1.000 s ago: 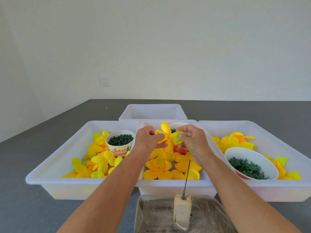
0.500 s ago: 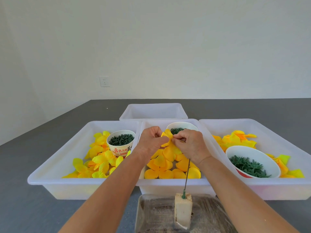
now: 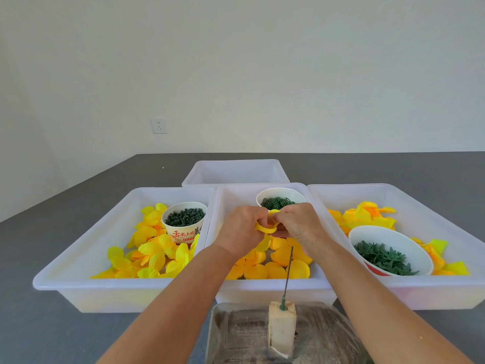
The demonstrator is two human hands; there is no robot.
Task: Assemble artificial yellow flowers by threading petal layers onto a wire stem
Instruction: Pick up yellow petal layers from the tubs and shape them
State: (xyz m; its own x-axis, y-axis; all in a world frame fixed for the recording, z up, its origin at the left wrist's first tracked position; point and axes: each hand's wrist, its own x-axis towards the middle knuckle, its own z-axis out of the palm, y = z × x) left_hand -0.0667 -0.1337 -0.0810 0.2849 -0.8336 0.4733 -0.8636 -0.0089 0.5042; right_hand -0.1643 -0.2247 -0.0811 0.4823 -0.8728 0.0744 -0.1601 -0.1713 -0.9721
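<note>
My left hand (image 3: 240,229) and right hand (image 3: 301,224) meet over the middle tray (image 3: 273,285), both pinching one yellow petal layer (image 3: 266,228) between curled fingers. The petal layer sits right between my two hands, bunched up, a bit of it poking out above my knuckles. The wire stem (image 3: 288,274) stands below my right hand, stuck in a foam block (image 3: 281,327) near me; its top end is hidden by my right hand, can't tell if it touches the petal. Loose yellow petals (image 3: 278,264) lie in the tray under my hands. A cup of green bits (image 3: 278,202) is just behind my hands.
</note>
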